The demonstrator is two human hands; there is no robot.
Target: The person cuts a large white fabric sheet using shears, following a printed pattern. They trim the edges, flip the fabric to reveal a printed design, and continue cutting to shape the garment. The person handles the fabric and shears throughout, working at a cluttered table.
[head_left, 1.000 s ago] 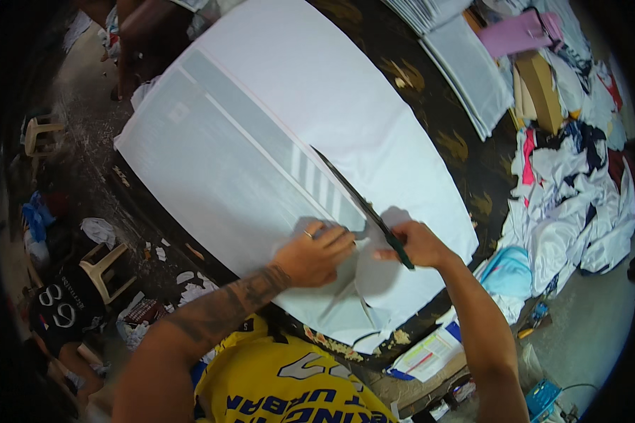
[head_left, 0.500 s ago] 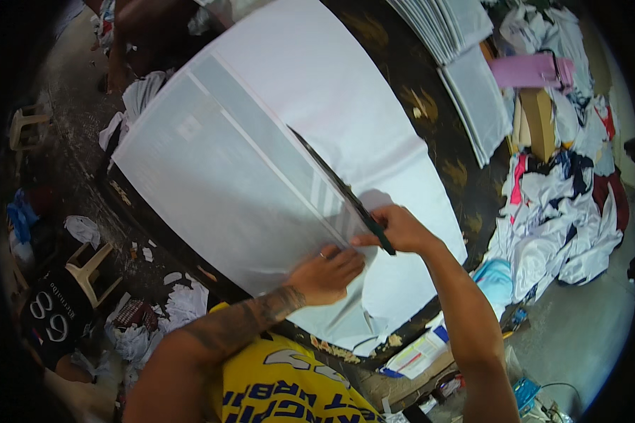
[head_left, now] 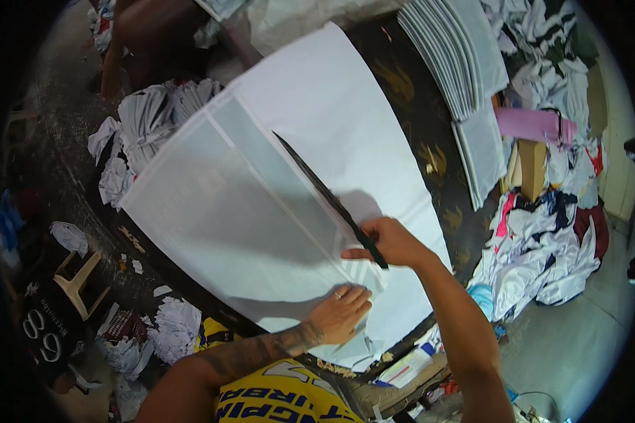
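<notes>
A large white sheet [head_left: 317, 92] lies on the dark table, its left part covered by a thinner greyish, printed layer [head_left: 190, 183] with pale strips along its right side. My right hand [head_left: 391, 242] grips the dark handle of a long tool with a dark, narrow blade [head_left: 310, 176]; it looks like a long knife. The blade runs along the right edge of the greyish layer, its tip pointing away from me. My right thumb stretches left over the pale strips. Fingers flat, my left hand [head_left: 341, 314] presses on the layer near its closest corner, where the material is creased.
Stacked folded white sheets [head_left: 448, 60] rest on the table's far right. Beyond them are a pink object [head_left: 533, 127], a cardboard piece [head_left: 531, 169] and heaped cloth [head_left: 543, 254]. More scraps [head_left: 144, 127] lie left of the table. A beige plastic stool [head_left: 81, 285] stands on the left floor.
The view has shifted, so the table appears lower. My left hand has slid nearer to me, away from my right thumb, and its fingers have flattened. The tool stays in my right hand.
</notes>
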